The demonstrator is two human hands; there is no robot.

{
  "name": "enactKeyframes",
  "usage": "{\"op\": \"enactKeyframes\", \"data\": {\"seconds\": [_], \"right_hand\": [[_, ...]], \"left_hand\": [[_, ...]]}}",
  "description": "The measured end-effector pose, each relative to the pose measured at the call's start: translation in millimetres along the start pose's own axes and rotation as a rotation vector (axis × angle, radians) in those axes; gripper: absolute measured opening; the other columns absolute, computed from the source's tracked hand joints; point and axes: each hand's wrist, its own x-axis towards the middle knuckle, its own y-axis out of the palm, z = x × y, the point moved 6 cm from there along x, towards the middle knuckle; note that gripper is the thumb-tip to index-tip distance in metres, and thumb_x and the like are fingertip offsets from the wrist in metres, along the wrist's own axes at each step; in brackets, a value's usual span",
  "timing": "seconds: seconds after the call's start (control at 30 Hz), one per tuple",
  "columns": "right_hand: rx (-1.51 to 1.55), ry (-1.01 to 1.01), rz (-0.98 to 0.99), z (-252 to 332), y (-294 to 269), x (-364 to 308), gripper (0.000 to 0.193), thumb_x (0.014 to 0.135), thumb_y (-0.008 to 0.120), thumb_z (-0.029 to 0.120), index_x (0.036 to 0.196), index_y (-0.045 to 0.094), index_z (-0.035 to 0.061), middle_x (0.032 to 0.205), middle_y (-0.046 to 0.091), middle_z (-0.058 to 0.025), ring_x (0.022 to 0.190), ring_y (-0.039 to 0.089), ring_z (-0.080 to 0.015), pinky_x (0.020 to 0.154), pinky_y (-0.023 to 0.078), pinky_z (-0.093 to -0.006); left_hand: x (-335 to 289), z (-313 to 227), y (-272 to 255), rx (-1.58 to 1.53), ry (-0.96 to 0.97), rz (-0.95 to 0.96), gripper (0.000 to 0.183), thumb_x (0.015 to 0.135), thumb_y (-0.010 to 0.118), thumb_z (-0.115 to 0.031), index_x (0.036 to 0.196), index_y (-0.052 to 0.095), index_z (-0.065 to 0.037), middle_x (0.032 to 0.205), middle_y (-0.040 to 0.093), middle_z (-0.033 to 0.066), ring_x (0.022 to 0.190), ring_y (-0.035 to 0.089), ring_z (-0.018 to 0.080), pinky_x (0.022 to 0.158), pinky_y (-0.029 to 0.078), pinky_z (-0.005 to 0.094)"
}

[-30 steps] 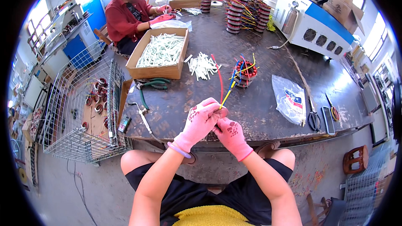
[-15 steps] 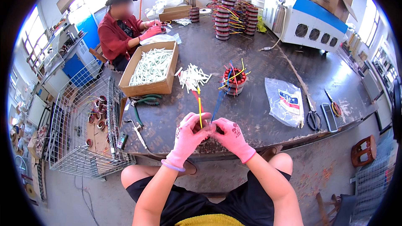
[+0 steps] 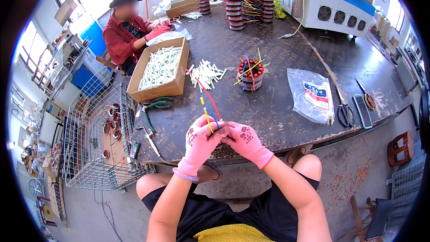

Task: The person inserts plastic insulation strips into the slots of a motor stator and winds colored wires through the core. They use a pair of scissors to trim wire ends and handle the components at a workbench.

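Observation:
My left hand [image 3: 200, 142], in a pink glove, is closed at the table's near edge. From its fingers stand a yellow wire [image 3: 206, 113] and a blue wire [image 3: 215, 121]. A longer red wire [image 3: 208, 95] rises from where the two hands meet and leans left. My right hand [image 3: 246, 141], gloved alike, is closed with its fingertips against the left ones; what it pinches is hidden. Beyond them stands a wound motor stator [image 3: 251, 79] with red, blue and yellow leads. White sleeve pieces [image 3: 207, 72] lie in a loose pile left of it.
A cardboard box [image 3: 180, 79] of white sleeves stands left, with green-handled pliers [image 3: 159, 103] and a small torch [image 3: 152, 143] near it. Right are a plastic bag [image 3: 309, 101], scissors [image 3: 346, 115] and a phone [image 3: 363, 111]. Stator stacks [image 3: 235, 11] stand behind; a co-worker [image 3: 127, 36] sits far left.
The red wire now stands apart, leaning left. The blue wire, tall between the hands before, now shows only as a short length by my left fingers. My right fingertips have closed in against the left.

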Motion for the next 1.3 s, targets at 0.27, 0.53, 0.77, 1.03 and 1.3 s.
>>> {"op": "enactKeyframes", "data": {"seconds": [0.27, 0.53, 0.77, 1.03, 1.3], "right_hand": [[0.011, 0.102, 0.101, -5, 0, -3, 0.02, 0.086, 0.07, 0.021, 0.091, 0.064, 0.0032, 0.089, 0.063, -0.0116, 0.083, 0.065, -0.0325, 0.072, 0.053, -0.0404], [0.178, 0.208, 0.084, -20, -18, 16, 0.024, 0.09, 0.065, 0.024, 0.104, 0.069, 0.0046, 0.093, 0.063, -0.0145, 0.089, 0.064, -0.0331, 0.076, 0.051, -0.04], [0.179, 0.098, 0.152, -18, -12, 17, 0.019, 0.091, 0.062, 0.021, 0.099, 0.066, 0.0041, 0.095, 0.062, -0.0135, 0.091, 0.063, -0.0342, 0.079, 0.051, -0.0425], [0.056, 0.034, 0.162, -17, 0, 14, 0.012, 0.089, 0.061, 0.013, 0.098, 0.064, 0.0057, 0.098, 0.061, -0.0122, 0.091, 0.064, -0.0345, 0.078, 0.053, -0.043], [0.177, 0.158, 0.036, -22, -17, 3, 0.023, 0.09, 0.064, 0.02, 0.107, 0.065, 0.004, 0.102, 0.064, -0.0174, 0.093, 0.065, -0.0346, 0.08, 0.052, -0.042]], "left_hand": [[0, 4, 2, -0.166, -0.135, -0.086, 0.011, 0.085, 0.072, -0.006, 0.096, 0.076, -0.004, 0.088, 0.064, 0.0043, 0.082, 0.061, 0.014, 0.071, 0.051, 0.0268], [6, 3, -3, -0.184, -0.217, -0.257, 0.041, 0.079, 0.082, -0.016, 0.115, 0.067, -0.004, 0.091, 0.051, 0.0004, 0.074, 0.048, 0.0058, 0.065, 0.044, 0.022], [21, -6, 5, -0.066, -0.183, -0.158, 0.019, 0.089, 0.069, -0.011, 0.105, 0.073, -0.002, 0.089, 0.058, 0.0044, 0.079, 0.059, 0.0139, 0.071, 0.048, 0.0282], [16, -8, 3, -0.029, -0.084, -0.199, 0.016, 0.088, 0.066, -0.006, 0.101, 0.074, -0.003, 0.085, 0.06, 0.0067, 0.08, 0.061, 0.0193, 0.07, 0.049, 0.0318], [22, -12, -8, -0.16, -0.128, -0.156, 0.035, 0.086, 0.067, -0.006, 0.12, 0.066, -0.004, 0.1, 0.058, 0.0056, 0.087, 0.058, 0.0167, 0.077, 0.049, 0.03]]}}
